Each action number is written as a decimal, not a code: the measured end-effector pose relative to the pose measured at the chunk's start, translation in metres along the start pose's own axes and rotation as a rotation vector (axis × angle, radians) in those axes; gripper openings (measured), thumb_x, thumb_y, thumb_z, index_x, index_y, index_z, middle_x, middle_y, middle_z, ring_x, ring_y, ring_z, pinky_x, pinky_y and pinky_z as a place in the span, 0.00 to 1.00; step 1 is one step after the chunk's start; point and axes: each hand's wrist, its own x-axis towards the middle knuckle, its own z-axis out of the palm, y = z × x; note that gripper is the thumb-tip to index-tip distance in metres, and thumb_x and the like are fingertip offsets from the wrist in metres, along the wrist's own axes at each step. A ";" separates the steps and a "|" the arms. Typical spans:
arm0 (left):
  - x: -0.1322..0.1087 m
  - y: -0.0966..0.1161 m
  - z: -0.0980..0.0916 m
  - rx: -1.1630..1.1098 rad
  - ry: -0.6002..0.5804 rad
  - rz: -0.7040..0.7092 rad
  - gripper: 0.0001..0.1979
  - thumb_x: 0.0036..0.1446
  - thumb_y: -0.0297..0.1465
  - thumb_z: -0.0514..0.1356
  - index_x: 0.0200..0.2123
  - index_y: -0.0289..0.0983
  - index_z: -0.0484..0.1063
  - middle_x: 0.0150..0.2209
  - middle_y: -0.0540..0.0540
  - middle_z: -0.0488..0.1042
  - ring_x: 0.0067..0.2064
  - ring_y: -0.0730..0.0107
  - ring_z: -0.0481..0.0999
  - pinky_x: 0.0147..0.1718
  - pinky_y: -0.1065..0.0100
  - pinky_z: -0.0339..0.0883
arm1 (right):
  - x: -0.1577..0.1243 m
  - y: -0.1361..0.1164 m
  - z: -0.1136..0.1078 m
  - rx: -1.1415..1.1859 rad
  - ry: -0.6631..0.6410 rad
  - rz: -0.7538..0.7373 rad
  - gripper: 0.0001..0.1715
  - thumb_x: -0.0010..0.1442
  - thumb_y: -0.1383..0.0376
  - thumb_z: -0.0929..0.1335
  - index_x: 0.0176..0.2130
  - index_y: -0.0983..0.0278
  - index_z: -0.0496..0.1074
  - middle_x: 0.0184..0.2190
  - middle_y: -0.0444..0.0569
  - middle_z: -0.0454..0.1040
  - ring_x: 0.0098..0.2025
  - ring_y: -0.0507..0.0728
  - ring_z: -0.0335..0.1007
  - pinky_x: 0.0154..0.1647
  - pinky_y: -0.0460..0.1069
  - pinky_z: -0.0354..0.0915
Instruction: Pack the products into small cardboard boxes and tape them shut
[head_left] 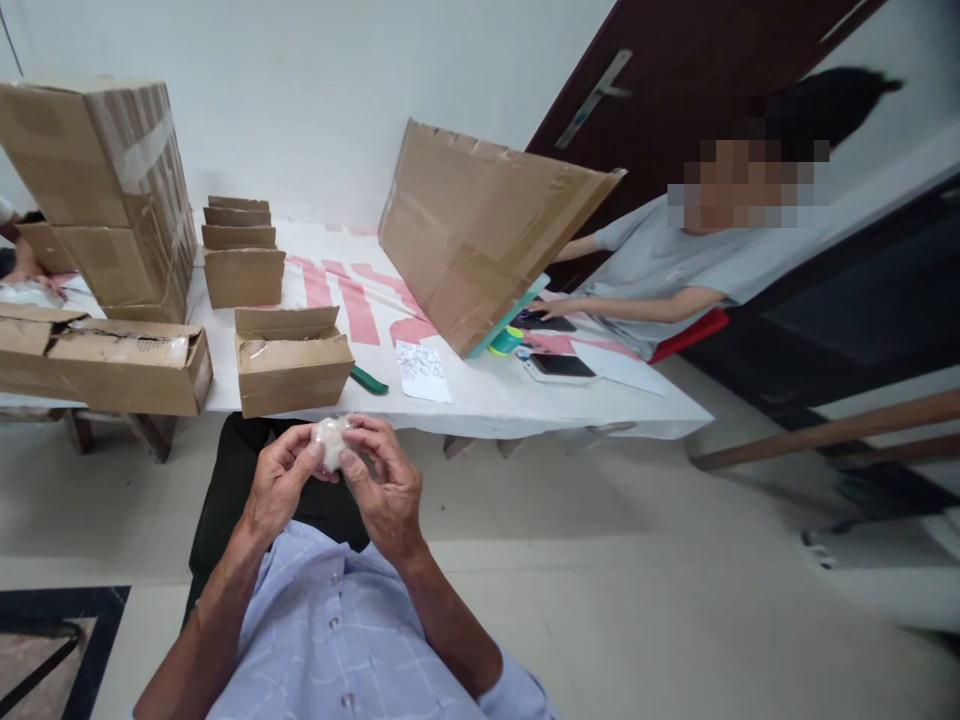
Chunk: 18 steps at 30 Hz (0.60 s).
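Note:
Between my fingers is a small whitish bundle (330, 443) that looks wrapped in clear plastic; what is inside I cannot make out. My left hand (277, 480) grips it from the left with thumb and fingers. From the other side my right hand (386, 485) closes on it, thumb below and fingers over the top. Both hands are above my lap, just off the table's front edge. Right beyond them stands an open cardboard box (294, 378). A green-handled tool (369, 380) lies beside that box, partly hidden by it.
More cardboard boxes stand on the white-covered table (480, 410): a low long box (127, 365), a tall stack (112, 190) and a flapped box (244, 277). A large cardboard panel (487, 230) leans near a seated person (660, 270). A printed sheet (422, 372) and a phone (562, 366) lie nearby.

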 end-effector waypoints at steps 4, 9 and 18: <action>0.002 -0.002 0.003 -0.067 -0.004 -0.015 0.27 0.54 0.50 0.73 0.46 0.34 0.81 0.39 0.42 0.84 0.31 0.69 0.79 0.32 0.69 0.78 | 0.002 -0.002 -0.001 0.008 0.005 0.001 0.07 0.70 0.60 0.71 0.45 0.57 0.81 0.55 0.52 0.77 0.60 0.60 0.75 0.63 0.58 0.71; 0.003 -0.001 -0.002 -0.062 0.059 -0.039 0.26 0.54 0.50 0.73 0.43 0.33 0.80 0.33 0.44 0.83 0.28 0.70 0.79 0.32 0.68 0.77 | 0.010 -0.012 -0.006 0.039 0.111 0.010 0.07 0.68 0.60 0.72 0.39 0.58 0.82 0.49 0.51 0.79 0.54 0.58 0.76 0.56 0.55 0.73; 0.000 -0.001 0.000 -0.112 -0.016 -0.060 0.23 0.56 0.46 0.72 0.46 0.35 0.79 0.38 0.43 0.83 0.32 0.66 0.82 0.36 0.65 0.79 | 0.015 -0.020 -0.009 0.144 0.039 0.075 0.04 0.62 0.62 0.76 0.34 0.59 0.83 0.34 0.47 0.78 0.37 0.54 0.74 0.39 0.49 0.72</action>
